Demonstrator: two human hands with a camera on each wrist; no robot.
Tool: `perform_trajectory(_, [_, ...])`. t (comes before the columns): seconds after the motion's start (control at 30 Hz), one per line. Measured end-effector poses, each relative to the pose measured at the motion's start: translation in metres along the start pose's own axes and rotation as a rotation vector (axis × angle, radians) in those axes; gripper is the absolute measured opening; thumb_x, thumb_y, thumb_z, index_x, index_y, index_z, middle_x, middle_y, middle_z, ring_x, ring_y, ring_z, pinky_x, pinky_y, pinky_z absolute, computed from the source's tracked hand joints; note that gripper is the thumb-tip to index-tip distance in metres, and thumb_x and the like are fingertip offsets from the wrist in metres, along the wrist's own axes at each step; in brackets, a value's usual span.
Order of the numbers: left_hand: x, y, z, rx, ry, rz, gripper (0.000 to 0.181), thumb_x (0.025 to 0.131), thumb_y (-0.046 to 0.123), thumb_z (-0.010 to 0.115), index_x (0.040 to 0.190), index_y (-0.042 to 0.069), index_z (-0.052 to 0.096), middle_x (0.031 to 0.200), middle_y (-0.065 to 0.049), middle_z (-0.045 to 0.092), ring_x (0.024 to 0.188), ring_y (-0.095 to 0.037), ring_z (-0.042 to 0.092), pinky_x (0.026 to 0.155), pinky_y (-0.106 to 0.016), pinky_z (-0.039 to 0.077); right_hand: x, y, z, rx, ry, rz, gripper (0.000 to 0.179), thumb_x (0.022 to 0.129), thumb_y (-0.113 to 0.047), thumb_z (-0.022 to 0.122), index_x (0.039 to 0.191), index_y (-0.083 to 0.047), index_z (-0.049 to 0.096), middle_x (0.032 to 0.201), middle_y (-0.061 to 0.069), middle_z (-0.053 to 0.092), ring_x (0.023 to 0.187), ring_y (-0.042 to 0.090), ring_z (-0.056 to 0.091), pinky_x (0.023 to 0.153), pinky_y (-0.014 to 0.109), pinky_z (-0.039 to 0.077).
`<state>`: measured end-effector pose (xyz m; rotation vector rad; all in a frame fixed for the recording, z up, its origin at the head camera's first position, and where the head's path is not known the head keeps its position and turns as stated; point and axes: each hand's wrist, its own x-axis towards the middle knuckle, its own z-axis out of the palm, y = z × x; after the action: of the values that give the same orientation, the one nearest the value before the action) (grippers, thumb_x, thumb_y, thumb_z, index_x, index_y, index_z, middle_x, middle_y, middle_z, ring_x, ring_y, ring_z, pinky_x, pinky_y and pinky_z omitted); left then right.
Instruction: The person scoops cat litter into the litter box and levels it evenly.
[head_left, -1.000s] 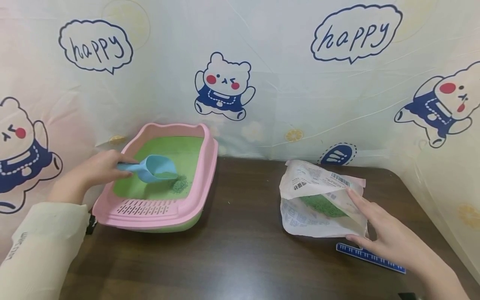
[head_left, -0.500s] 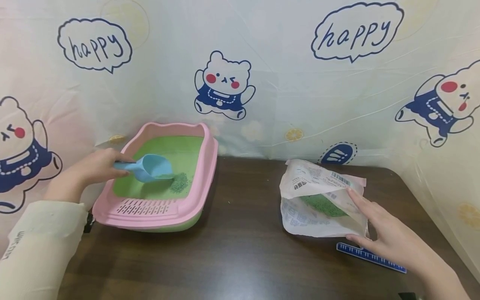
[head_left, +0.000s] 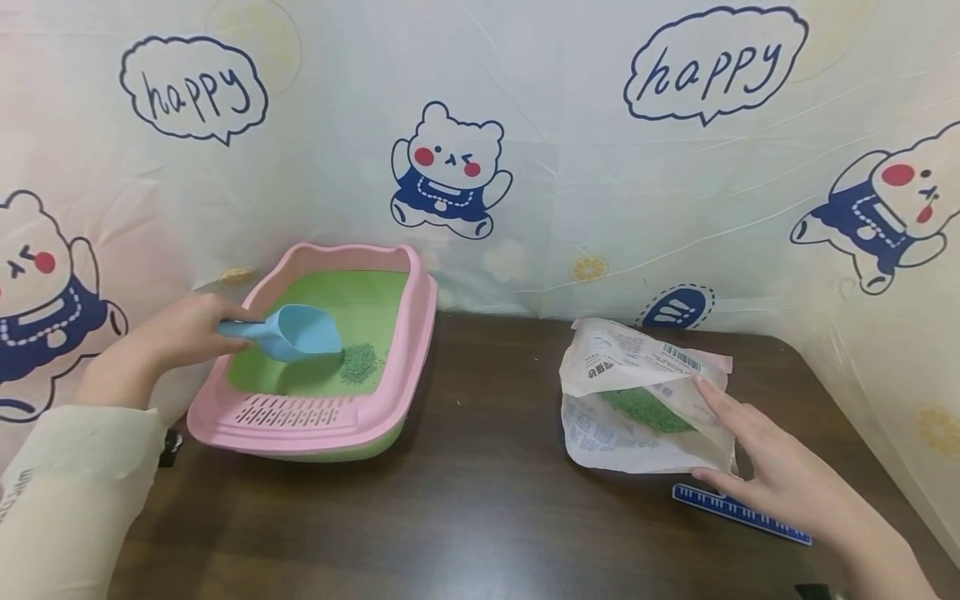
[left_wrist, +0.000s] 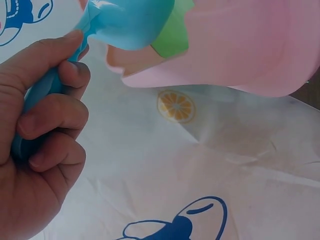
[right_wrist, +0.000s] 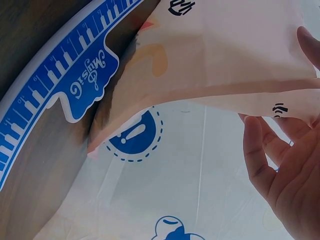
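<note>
My left hand (head_left: 187, 329) grips the handle of a light blue scoop (head_left: 303, 333), fingers curled round it in the left wrist view. The scoop is above a pink and green cat litter tray (head_left: 422, 350), its mouth pointing right. A small pile of green litter granules (head_left: 360, 364) lies on the tray's green floor beside the scoop's lip. At the right, my right hand (head_left: 783, 462) holds the side of a white litter bag (head_left: 622, 354), thumb and fingers on either side in the right wrist view. Green granules (head_left: 651, 411) show through its opening.
A blue ruler (head_left: 738, 512) with a piano-key pattern lies on the dark wooden table (head_left: 480, 467), in front of the bag. A printed cloth (head_left: 540, 167) with bears and "happy" bubbles hangs behind. The tray's front rim has a slotted grate (head_left: 296, 412).
The left hand has drawn the scoop a little left and up, away from the granule pile, and more of the pile shows. The right hand and bag stay put.
</note>
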<state>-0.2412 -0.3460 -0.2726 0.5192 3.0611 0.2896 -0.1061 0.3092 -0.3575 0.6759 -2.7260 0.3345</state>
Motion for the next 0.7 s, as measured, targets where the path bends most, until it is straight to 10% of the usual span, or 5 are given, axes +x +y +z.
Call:
perform_trajectory(0.5, [-0.015, 0.004, 0.000, 0.003, 0.041, -0.035, 0.039, 0.086, 0.011, 0.073, 0.120, -0.009, 0.067, 0.103, -0.024, 0.072, 0.077, -0.021, 0.058, 0.068, -0.038, 0.050, 0.000, 0.001, 0.000, 0.017, -0.003, 0.007, 0.117, 0.066, -0.025, 0.092, 0.159, -0.016, 0.022, 0.124, 0.010, 0.061, 0.098, 0.016, 0.056, 0.074, 0.036, 0.056])
perform_trajectory(0.7, [-0.023, 0.009, 0.006, -0.008, 0.080, -0.052, 0.042, 0.087, 0.012, 0.072, 0.122, -0.010, 0.064, 0.100, -0.024, 0.072, 0.071, -0.019, 0.054, 0.062, -0.031, 0.042, 0.000, 0.004, 0.002, 0.012, 0.065, -0.043, 0.118, 0.062, -0.024, 0.094, 0.158, -0.013, 0.026, 0.116, 0.008, 0.064, 0.093, 0.011, 0.052, 0.076, 0.015, 0.045])
